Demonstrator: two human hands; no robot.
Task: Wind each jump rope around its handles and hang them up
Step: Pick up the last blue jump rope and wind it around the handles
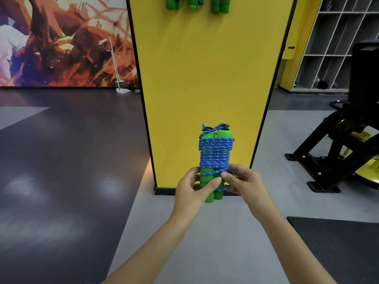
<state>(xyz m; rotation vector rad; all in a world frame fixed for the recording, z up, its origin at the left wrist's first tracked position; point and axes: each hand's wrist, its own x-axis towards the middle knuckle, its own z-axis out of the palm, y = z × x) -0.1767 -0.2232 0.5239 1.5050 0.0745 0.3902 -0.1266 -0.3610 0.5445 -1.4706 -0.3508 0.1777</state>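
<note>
Handles (215,160) upright, side by side.

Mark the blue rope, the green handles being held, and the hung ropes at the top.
blue rope (216,152): head view, on the wound coils.
green handles (224,134): head view, top of the right handle, above the coils.
hung ropes (221,5): head view, rightmost bundle's green foam.

Both hands (191,187) (242,181) grip upright rope-wound green handles (211,160) before yellow pillar (205,78).
</note>
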